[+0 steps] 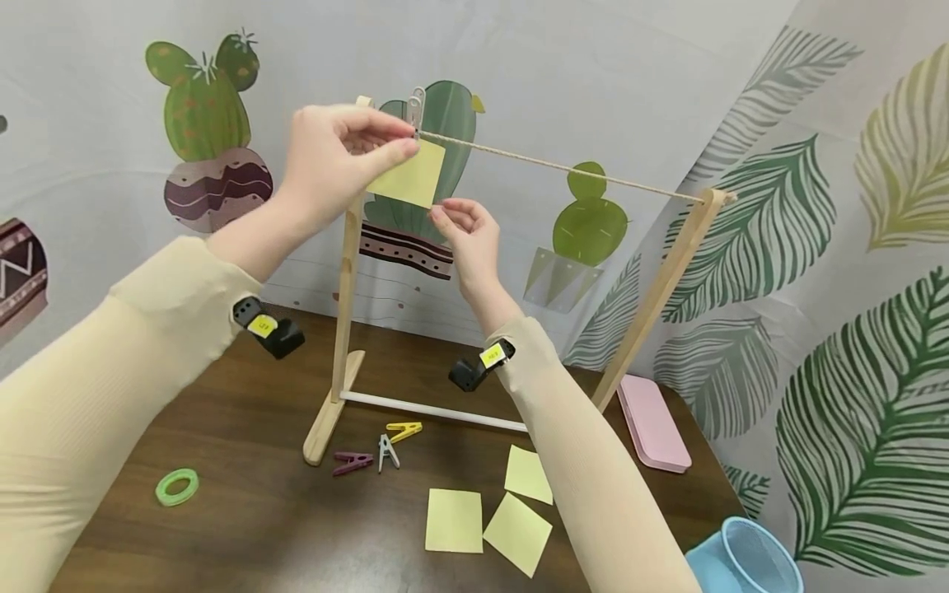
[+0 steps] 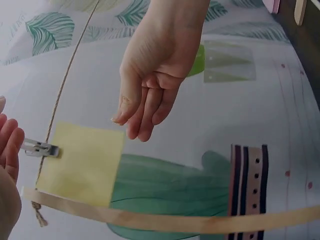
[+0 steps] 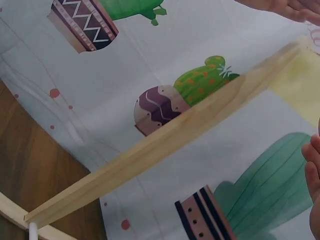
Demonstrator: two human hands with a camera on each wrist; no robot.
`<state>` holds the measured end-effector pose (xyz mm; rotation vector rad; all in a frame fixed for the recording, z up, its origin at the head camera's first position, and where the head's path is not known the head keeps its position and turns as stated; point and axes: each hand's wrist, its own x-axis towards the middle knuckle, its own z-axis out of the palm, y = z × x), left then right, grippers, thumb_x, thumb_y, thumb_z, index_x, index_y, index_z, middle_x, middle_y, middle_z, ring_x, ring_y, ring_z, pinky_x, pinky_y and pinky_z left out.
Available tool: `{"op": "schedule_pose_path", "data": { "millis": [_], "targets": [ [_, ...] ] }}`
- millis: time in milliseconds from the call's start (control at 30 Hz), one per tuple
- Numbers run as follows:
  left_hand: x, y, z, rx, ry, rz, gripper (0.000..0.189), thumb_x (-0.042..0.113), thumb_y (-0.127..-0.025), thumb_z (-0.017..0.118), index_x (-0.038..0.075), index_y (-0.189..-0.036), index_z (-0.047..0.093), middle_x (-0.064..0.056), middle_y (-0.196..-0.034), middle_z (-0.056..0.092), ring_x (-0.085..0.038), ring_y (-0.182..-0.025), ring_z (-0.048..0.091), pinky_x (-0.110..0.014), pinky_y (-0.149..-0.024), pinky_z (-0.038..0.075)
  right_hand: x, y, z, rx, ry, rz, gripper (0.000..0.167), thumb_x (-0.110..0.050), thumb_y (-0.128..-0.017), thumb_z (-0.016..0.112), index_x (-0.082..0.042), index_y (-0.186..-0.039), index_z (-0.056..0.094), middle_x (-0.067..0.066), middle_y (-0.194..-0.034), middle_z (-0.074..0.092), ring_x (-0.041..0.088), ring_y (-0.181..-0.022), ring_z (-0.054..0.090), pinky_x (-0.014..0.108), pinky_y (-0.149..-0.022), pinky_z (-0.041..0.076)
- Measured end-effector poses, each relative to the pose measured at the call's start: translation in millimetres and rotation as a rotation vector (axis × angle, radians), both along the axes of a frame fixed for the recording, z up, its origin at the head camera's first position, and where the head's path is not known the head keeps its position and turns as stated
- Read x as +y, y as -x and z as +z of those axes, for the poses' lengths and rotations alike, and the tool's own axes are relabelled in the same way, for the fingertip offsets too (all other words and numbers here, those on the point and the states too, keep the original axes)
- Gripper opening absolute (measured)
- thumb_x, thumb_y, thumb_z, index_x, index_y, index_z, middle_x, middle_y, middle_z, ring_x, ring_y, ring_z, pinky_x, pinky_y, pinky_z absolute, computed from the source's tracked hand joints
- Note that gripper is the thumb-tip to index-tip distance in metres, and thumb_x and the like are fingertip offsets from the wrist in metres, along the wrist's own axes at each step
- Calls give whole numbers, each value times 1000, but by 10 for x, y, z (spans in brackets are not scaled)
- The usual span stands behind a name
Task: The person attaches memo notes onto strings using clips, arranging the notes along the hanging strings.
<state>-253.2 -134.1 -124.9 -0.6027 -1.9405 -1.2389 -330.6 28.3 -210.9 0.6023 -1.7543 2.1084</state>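
Two pale cream sleeves (image 1: 126,346) reach forward over a dark wooden table (image 1: 259,494), a small black device (image 1: 278,336) strapped at each wrist. At the near right corner stands a blue mesh cup (image 1: 713,568), partly cut off by the frame edge. Three loose yellow notes (image 1: 454,521) lie close together on the tabletop, the right forearm just beside them; a green ring (image 1: 176,499) lies well off to the left. A little farther back a purple peg (image 1: 352,463), a whitish peg (image 1: 385,451) and a yellow peg (image 1: 404,430) sit in a small cluster, and a pink case (image 1: 654,424) lies near the right post.

Behind these rises a wooden stand (image 1: 346,288), a white rod (image 1: 437,410) low between its posts and a rope (image 1: 563,165) strung across the top. Near the rope's left end hangs a yellow square note (image 1: 415,175) — a pale peg (image 2: 44,149) grips its top edge at the rope. The left hand (image 1: 334,161) is beside that peg, thumb and fingers loosely bent and clasping nothing; whether they touch it I cannot tell. The right hand (image 1: 474,239) is by the note's lower corner, fingers softly curled, with nothing in them.

Farthest back hangs a white cloth (image 1: 519,49) printed with cacti and big leaves.
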Motion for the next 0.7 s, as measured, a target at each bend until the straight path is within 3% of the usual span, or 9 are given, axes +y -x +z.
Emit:
{"op": "schedule_pose_path", "data": {
  "millis": [267,500,700],
  "targets": [
    [9,-15,-399,-59,-21,-77,22,17,-84,77,1,-100,76,3,-89,77,0,-69,66,-14,-64,50,229,-26,-347,-28,54,-11,13,4,-89,66,3,-101,62,-10,-79,69,3,-76,68,23,-82,53],
    [0,93,-828,-233,92,-172,22,20,-87,74,4,-103,76,-1,-91,76,-7,-75,69,-18,-67,52,501,-104,-722,-57,71,34,15,8,-89,63,-5,-96,61,-11,-80,72,4,-79,70,21,-82,54],
    [37,177,-1280,-340,102,-205,22,22,-88,74,6,-103,75,-9,-96,76,-4,-77,69,-23,-71,54,769,-187,-1041,-84,38,19,15,8,-90,62,-4,-98,62,-9,-84,73,6,-82,71,21,-84,54]
  ]
}}
